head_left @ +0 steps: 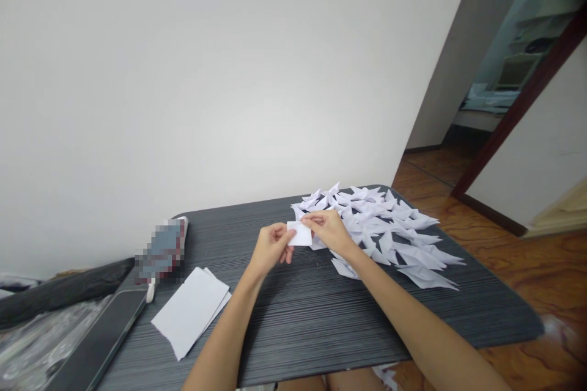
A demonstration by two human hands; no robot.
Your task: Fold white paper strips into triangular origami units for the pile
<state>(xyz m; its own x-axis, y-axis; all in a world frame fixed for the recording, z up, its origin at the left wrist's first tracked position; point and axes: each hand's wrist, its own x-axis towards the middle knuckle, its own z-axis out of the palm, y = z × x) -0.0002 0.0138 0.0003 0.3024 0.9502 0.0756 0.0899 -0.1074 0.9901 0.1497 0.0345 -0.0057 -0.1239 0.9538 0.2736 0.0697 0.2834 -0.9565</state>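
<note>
A small folded piece of white paper [300, 234] is held up above the dark table between both hands. My left hand [274, 247] pinches its left edge between thumb and fingers. At the upper right corner, my right hand [326, 229] grips the same paper with its fingertips. Behind and to the right of my right hand lie many folded white paper boats [389, 223], spread over the right half of the table. Left of my left forearm rests a small stack of flat white paper sheets [190, 311].
The dark, wood-grained table [293, 324] has rounded corners and stands against a white wall [220, 85]. A pixelated object [161, 250] lies at its back left. A long dark panel [98, 342] and clear plastic wrapping [46, 342] are at the left. A doorway opens at the right.
</note>
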